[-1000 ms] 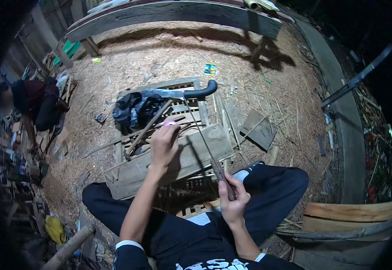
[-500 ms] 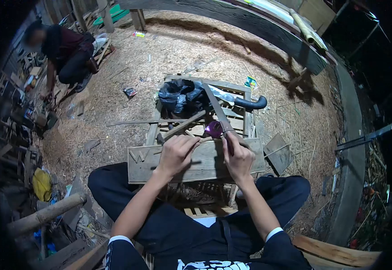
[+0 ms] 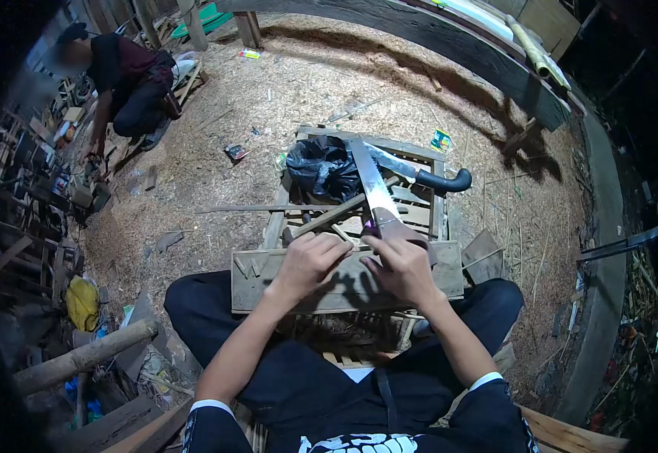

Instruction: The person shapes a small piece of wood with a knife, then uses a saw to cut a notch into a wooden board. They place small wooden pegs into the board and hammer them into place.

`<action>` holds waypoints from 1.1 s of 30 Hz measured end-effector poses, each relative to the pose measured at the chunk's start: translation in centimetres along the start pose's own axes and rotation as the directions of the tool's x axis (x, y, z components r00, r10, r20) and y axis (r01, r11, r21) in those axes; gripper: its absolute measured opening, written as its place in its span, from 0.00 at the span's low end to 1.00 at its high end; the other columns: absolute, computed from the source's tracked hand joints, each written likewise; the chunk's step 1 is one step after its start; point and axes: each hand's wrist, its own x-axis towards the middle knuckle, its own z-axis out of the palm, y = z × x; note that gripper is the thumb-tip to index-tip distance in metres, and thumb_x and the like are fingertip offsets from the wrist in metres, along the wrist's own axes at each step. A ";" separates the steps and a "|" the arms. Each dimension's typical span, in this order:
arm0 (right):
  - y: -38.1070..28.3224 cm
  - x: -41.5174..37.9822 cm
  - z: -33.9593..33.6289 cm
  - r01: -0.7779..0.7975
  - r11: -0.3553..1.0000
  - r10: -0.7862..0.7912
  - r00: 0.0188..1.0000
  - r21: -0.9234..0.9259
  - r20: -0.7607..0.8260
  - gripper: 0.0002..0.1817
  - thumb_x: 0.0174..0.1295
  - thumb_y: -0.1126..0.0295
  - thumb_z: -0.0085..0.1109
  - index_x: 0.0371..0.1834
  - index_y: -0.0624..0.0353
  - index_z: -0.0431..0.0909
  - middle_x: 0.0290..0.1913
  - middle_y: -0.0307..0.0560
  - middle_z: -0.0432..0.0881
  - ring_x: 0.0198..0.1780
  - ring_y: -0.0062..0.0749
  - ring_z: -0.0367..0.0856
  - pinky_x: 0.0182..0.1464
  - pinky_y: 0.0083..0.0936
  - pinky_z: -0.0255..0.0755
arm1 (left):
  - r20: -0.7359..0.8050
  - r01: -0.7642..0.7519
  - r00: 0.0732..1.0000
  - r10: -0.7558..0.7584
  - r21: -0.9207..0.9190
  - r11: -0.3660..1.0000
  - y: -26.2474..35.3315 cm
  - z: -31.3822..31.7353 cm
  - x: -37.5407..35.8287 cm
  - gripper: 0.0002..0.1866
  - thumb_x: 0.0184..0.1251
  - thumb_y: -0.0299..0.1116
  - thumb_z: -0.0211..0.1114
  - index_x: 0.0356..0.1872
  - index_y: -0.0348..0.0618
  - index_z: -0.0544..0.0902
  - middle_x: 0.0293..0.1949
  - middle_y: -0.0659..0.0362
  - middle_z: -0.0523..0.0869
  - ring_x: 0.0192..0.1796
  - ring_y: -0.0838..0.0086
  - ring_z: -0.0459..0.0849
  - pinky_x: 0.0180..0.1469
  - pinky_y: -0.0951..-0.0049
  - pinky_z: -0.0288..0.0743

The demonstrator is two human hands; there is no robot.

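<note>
Above the plank's left half, my left hand is closed, thumb and fingertips pinching a small pale wooden stick. My right hand is just right of it, index finger and thumb apart with nothing visible between them. Beside its knuckles lies the brown handle of a saw-like blade, which points away over the slatted stand; the other fingers are partly hidden. A wooden plank lies beneath both hands, with small wood pieces at its left end.
Beyond the plank, the slatted stand holds a black plastic bag and a dark curved-handled tool. A person crouches at the back left near scattered wood. A thick beam crosses the top; a round pole juts in lower left.
The view has shifted, moving the scene rightward. My right hand has come off the saw's grip and moved closer to my left hand. The purple object is now mostly covered.
</note>
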 end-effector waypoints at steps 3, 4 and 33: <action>1.1 -0.3 1.0 0.109 0.994 -0.109 0.993 0.018 0.047 0.16 0.62 0.67 0.77 0.52 0.56 0.86 0.34 0.44 0.85 0.35 0.40 0.85 0.36 0.35 0.79 | 0.027 -0.063 0.998 0.062 0.033 0.997 0.0 0.2 0.3 0.13 0.65 0.32 0.74 0.49 0.44 0.89 0.41 0.60 0.90 0.43 0.64 0.88 0.43 0.63 0.77; 1.0 -0.4 0.8 0.118 0.993 -0.120 0.990 0.031 0.075 0.15 0.60 0.71 0.74 0.50 0.57 0.86 0.36 0.43 0.86 0.37 0.39 0.85 0.36 0.35 0.79 | 0.018 -0.099 0.995 0.098 0.057 0.993 0.1 0.3 0.3 0.12 0.64 0.32 0.75 0.48 0.46 0.89 0.40 0.61 0.90 0.41 0.64 0.88 0.41 0.63 0.76; -1.3 -3.8 -1.4 0.037 0.980 -0.074 0.980 0.198 0.184 0.10 0.65 0.73 0.71 0.47 0.62 0.85 0.32 0.45 0.81 0.36 0.40 0.84 0.33 0.36 0.77 | 0.140 -0.154 0.977 0.161 -0.059 0.986 3.0 -0.3 -0.7 0.15 0.56 0.28 0.72 0.47 0.45 0.88 0.37 0.61 0.87 0.39 0.66 0.86 0.41 0.66 0.79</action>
